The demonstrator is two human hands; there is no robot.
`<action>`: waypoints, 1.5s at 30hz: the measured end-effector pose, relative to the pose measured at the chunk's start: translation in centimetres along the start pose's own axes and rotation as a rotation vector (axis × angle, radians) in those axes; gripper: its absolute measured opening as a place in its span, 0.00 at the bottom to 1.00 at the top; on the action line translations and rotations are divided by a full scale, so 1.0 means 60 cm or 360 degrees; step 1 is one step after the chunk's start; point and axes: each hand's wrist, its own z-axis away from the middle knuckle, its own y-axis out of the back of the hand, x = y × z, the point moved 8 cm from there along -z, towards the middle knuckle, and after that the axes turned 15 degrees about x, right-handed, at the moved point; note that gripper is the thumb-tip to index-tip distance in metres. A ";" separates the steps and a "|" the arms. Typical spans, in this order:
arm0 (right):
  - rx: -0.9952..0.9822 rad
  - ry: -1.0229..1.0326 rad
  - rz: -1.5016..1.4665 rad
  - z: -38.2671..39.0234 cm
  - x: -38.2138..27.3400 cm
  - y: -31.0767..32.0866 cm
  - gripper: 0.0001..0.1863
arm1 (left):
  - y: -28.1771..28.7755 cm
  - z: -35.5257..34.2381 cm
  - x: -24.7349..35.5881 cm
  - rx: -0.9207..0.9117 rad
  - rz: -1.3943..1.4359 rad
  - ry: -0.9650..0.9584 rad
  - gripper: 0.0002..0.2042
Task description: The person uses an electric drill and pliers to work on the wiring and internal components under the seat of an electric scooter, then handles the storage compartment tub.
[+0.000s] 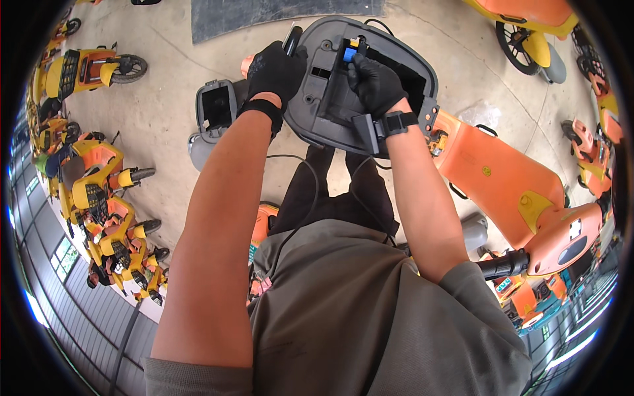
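My left hand (276, 74), in a black glove, is closed round a slim black-handled tool (290, 43) with a thin metal end pointing up and away. Its kind is not clear to me. This hand is over the left edge of a dark grey plastic scooter seat base (309, 122), which has a deep open compartment. Inside the compartment, my right hand (378, 84), also gloved, pinches at a small blue connector (349, 55). A yellow piece (354, 43) sits just beyond the connector. My fingers partly hide the connector and the wires around it.
An orange scooter body (502, 175) stretches off to the right, its handlebar grip (505, 265) near my elbow. Left of the seat base is a grey open box (216, 109). A dark mat (264, 18) lies on the floor ahead. Parked yellow-orange scooters (99, 178) line both sides.
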 end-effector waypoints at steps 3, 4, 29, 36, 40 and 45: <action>0.0105 -0.0231 -0.0306 0.016 -0.007 -0.026 0.12 | -0.001 -0.001 -0.006 -0.0012 -0.0031 -0.0018 0.22; 0.0265 -0.0564 -0.0809 0.018 0.000 -0.030 0.13 | 0.001 -0.002 -0.004 -0.0012 -0.0032 -0.0018 0.22; 0.0559 0.0635 0.0967 -0.017 -0.033 -0.013 0.16 | -0.003 0.000 0.005 -0.0073 -0.0070 0.0033 0.22; 0.0785 -0.0974 -0.0970 -0.007 0.031 -0.032 0.11 | 0.003 0.001 -0.003 0.0053 -0.0043 -0.0022 0.22; 0.0604 -0.1003 -0.0956 -0.016 0.039 -0.029 0.09 | 0.002 0.001 0.005 -0.0164 -0.0068 0.0082 0.23; -0.0081 -0.0769 -0.0076 0.024 -0.042 -0.050 0.12 | 0.000 -0.001 -0.007 -0.0136 -0.0103 0.0087 0.23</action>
